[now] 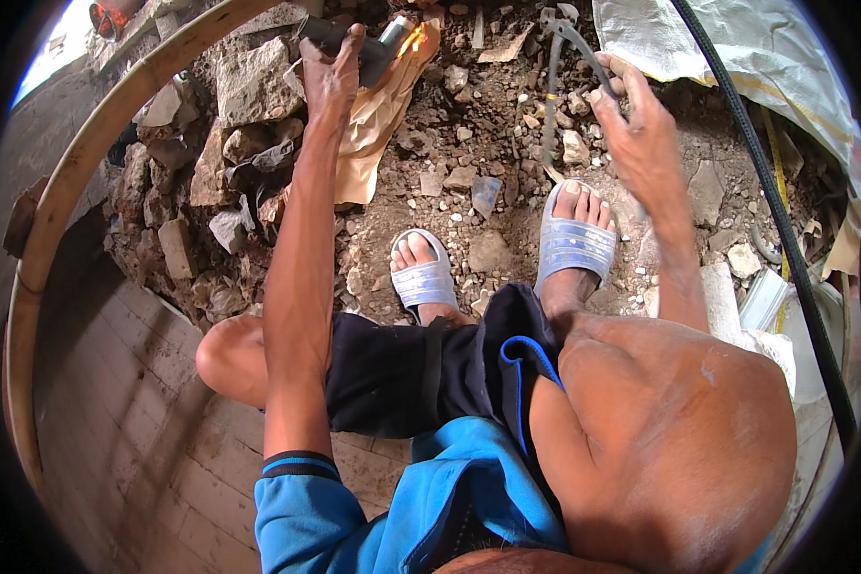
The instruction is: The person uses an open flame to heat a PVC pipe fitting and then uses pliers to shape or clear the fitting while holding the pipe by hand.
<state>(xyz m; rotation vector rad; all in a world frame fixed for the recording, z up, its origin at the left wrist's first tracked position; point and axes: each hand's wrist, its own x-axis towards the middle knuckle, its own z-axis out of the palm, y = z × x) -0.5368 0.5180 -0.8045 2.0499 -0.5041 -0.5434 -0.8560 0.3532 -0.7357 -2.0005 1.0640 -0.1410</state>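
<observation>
At the upper left, my left hand is closed around a dark grey pipe fitting with a lighter grey end. That end lies against brown paper, where orange flame shows along the upper edge. My right hand, slightly blurred, has its fingers curled on one curved arm of a grey metal tool. The tool looks like long-handled pliers; its other thin arm hangs down toward my right foot. Whether its jaws grip anything is too small to tell.
Broken stones are heaped at the left, beside a curved wooden strip. Rubble surrounds my sandalled feet. A white woven sheet covers the upper right; a black cable crosses the right side. Light tiles lie lower left.
</observation>
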